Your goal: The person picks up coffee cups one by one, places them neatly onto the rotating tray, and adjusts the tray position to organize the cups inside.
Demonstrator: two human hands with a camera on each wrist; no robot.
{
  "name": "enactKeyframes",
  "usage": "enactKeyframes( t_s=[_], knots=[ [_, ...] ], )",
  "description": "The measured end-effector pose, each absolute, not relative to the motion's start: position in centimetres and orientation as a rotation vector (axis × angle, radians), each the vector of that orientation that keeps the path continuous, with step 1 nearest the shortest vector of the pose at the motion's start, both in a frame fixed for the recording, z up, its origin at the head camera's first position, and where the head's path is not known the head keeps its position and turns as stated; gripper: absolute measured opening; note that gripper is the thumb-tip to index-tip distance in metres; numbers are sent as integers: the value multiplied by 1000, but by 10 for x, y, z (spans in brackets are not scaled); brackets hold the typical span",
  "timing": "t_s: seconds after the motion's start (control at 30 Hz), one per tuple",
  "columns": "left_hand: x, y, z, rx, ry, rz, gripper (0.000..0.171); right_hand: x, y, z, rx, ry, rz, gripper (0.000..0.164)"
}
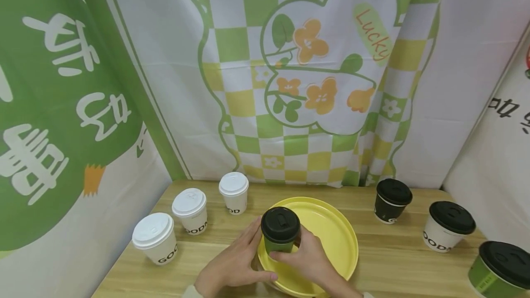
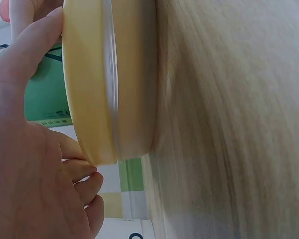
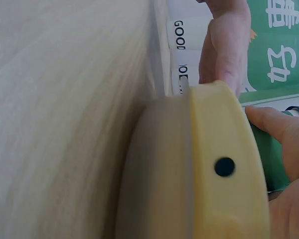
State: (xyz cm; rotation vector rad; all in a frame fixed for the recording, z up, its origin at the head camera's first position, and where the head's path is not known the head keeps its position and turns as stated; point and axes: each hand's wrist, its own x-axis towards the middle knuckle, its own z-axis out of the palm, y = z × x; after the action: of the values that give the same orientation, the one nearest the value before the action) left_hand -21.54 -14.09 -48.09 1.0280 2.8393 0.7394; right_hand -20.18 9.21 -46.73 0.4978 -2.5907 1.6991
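Observation:
A green paper cup with a black lid (image 1: 280, 225) stands upright over the left part of a round yellow turntable (image 1: 340, 238). My right hand (image 1: 308, 257) grips this cup low on its side, thumb across the front. To the left, my left hand (image 1: 232, 261) spreads along the turntable's near-left rim, its thumb (image 2: 45, 30) and fingertips touching the edge in the left wrist view. A narrow gap parts the turntable's top from its base in both wrist views. In the right wrist view, the cup (image 3: 270, 159) is partly hidden behind the rim and my fingers.
Three white-lidded white cups stand left: near (image 1: 155, 238), middle (image 1: 189, 210) and back (image 1: 233, 192). At right are a black cup (image 1: 391, 200), a black-lidded white cup (image 1: 448, 226) and a black-lidded green cup (image 1: 498, 268). Printed cloth (image 1: 285, 151) hangs behind the wooden table (image 1: 215, 243).

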Motion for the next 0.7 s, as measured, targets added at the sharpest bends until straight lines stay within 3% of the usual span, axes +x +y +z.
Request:
enactKeyframes(
  t_s=[0.7],
  knots=[
    [-215,-144,-483,1128,2901,713,119,-200,83,-486,567,-2623,1604,78]
  ],
)
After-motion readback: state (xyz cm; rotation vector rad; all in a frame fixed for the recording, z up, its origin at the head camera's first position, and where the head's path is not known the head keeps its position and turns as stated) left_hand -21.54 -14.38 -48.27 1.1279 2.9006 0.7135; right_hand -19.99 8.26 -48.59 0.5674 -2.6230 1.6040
